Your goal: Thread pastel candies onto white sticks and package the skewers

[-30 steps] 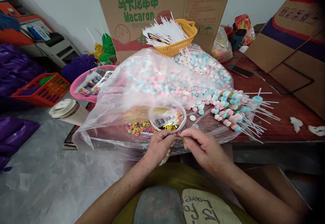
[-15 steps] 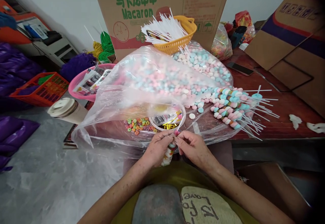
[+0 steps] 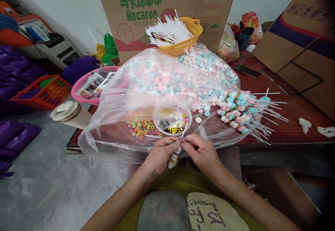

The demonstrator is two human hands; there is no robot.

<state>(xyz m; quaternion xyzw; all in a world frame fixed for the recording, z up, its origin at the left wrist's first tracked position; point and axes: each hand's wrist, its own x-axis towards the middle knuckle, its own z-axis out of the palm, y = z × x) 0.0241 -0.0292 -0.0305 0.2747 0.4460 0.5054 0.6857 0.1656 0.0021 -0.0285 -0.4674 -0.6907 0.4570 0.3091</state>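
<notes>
Candy skewer (image 3: 173, 159) hangs below your pinch, long axis slanting down-left from white stick (image 3: 185, 129). Your left hand (image 3: 160, 156), nearer, has fingers clamped on neck; your right hand (image 3: 203, 153) pinches neck from right. Round tub (image 3: 190, 120) just beyond.

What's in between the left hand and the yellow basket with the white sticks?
In the head view, going from the left hand to the yellow basket: first the round tub, then cloudy plastic over pink, blue and white sweets.
</notes>
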